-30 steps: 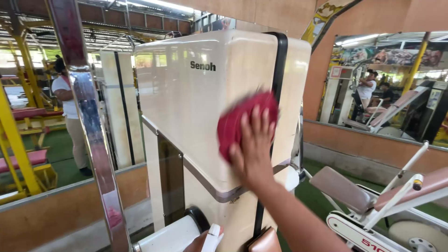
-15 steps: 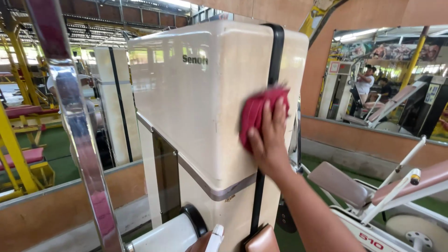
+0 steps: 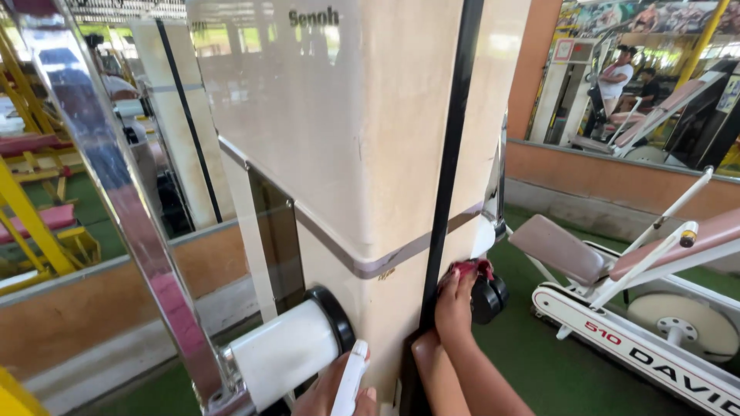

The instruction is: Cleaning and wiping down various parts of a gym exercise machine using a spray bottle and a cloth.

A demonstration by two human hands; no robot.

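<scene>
Red cloth [image 3: 467, 269] is bunched under right hand [image 3: 455, 304], clenched on it, pressed against cream machine housing [image 3: 362, 154] low beside its vertical black strip [image 3: 451, 154]. Left hand [image 3: 333, 394] grasps white spray bottle [image 3: 351, 381], long axis upright, nozzle upward; contents not visible.

Right forearm [image 3: 470, 381]: bare from the frame's lower edge up to the wrist, no sleeve, watch or band in view. Right hand [image 3: 455, 304]: bare, ungloved, no rings seen on the visible fingers; nails short. Left hand [image 3: 331, 393]: only partly in frame at the bottom edge, bare, ungloved, with thumb and finger ends showing. No clothing of the wearer visible anywhere
</scene>
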